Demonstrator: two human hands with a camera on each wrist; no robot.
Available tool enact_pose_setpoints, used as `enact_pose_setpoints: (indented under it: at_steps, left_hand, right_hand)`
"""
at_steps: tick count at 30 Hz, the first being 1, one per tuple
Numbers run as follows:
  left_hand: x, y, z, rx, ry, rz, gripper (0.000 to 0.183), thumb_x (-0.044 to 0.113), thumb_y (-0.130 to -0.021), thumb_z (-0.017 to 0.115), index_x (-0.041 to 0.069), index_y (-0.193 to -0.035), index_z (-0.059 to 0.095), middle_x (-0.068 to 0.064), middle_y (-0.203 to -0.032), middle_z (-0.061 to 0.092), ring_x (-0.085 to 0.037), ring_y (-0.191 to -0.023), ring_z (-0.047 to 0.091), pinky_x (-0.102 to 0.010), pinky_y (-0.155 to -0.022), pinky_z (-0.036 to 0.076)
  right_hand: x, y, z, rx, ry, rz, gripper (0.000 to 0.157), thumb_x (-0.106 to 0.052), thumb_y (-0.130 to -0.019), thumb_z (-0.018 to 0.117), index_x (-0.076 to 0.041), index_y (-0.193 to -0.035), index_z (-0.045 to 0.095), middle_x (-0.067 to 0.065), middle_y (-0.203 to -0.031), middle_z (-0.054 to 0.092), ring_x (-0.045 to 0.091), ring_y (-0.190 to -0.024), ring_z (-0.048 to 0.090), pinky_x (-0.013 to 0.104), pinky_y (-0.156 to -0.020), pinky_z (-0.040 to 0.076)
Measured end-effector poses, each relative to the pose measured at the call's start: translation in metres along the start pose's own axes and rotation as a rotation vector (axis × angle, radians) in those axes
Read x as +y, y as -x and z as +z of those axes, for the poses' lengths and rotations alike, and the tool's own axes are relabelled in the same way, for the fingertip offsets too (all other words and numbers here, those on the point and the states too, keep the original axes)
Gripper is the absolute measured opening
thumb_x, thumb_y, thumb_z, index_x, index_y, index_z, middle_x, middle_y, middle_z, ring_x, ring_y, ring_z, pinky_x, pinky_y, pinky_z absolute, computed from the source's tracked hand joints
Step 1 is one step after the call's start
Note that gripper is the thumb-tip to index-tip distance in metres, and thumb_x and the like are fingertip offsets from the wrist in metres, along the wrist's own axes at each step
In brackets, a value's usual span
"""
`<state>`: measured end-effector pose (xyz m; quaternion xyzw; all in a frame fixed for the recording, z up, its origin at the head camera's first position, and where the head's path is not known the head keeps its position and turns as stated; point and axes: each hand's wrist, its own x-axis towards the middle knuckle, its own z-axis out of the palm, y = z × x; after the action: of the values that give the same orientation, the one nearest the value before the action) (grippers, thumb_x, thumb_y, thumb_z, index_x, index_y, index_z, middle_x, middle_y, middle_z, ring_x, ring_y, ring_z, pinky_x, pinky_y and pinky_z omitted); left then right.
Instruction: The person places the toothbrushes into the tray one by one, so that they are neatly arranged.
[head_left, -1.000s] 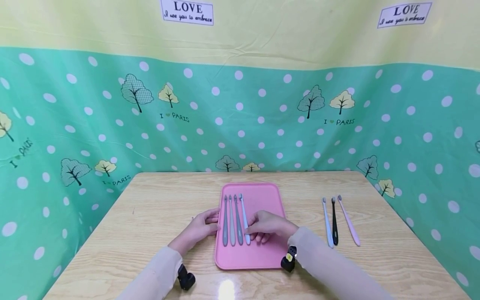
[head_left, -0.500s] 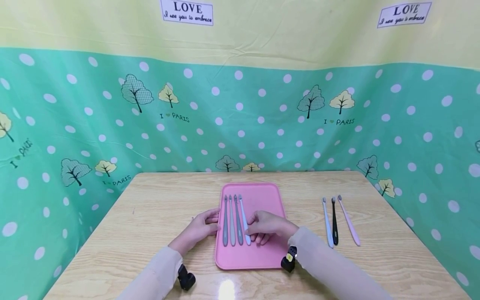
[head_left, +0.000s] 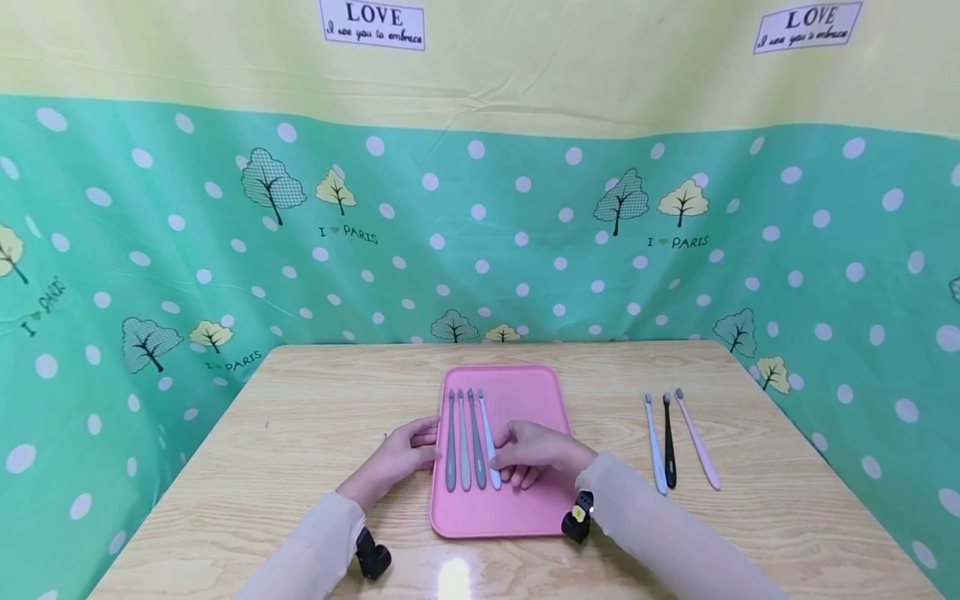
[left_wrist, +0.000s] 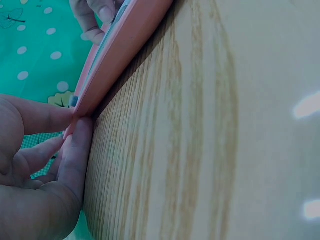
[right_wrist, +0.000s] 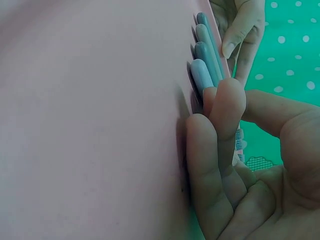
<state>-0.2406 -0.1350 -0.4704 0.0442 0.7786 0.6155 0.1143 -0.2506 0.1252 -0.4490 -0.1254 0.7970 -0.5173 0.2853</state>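
A pink tray (head_left: 517,517) lies on the table, with several toothbrushes side by side along its left half. The left hand (head_left: 401,452) holds the tray's left rim, its thumb (left_wrist: 47,116) on one side and fingers on the other. Over the tray, the right hand (head_left: 536,448) pinches the handle of a light blue toothbrush (head_left: 487,421), the rightmost in the row. Its handle end (right_wrist: 201,74) shows beyond the fingers in the right wrist view. To its left lie a dark grey toothbrush (head_left: 477,450), a light grey one (head_left: 464,450) and another dark grey one (head_left: 451,450).
Right of the tray, a blue toothbrush (head_left: 654,446), a black one (head_left: 670,446) and a pink one (head_left: 698,442) lie on the wooden table (head_left: 322,392). A green dotted curtain (head_left: 405,275) hangs behind and at both sides.
The light blue toothbrush's head has shifted slightly left, toward the grey ones. Both hands stay nearly still at the tray.
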Motion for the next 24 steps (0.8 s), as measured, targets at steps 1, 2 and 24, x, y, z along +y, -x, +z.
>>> enact_pose_setpoints:
  at_steps: [1,2,24]
  left_hand:
    - [0.0002,0.0002,0.0,0.001,-0.001,0.001,0.063,-0.003,-0.089,0.067,-0.004,-0.147,0.044,-0.019,-0.132,0.057,-0.035,-0.123,0.055,-0.033,-0.09,0.06]
    - [0.0005,0.0003,-0.0001,0.004,0.001,-0.001,0.063,-0.003,-0.089,0.067,-0.003,-0.147,0.044,-0.018,-0.132,0.057,-0.034,-0.123,0.055,-0.033,-0.09,0.06]
    - [-0.0026,-0.0001,-0.0002,0.001,0.017,0.025,0.064,-0.005,-0.087,0.067,-0.007,-0.147,0.043,-0.022,-0.132,0.056,-0.036,-0.122,0.055,-0.034,-0.089,0.06]
  right_hand:
    - [-0.0002,-0.0001,-0.0001,-0.001,0.001,0.0,0.036,-0.015,-0.089,0.074,0.001,-0.114,0.053,0.013,-0.076,0.068,0.014,-0.051,0.062,0.027,-0.047,0.06]
    - [-0.0004,-0.0001,-0.0002,-0.002,0.001,-0.001,0.037,-0.014,-0.089,0.074,0.001,-0.114,0.053,0.013,-0.076,0.068,0.014,-0.051,0.062,0.028,-0.047,0.06]
    - [-0.0013,0.0034,-0.0017,-0.01,0.026,-0.002,0.037,-0.018,-0.088,0.075,-0.001,-0.112,0.053,0.014,-0.077,0.068,0.015,-0.052,0.061,0.026,-0.045,0.058]
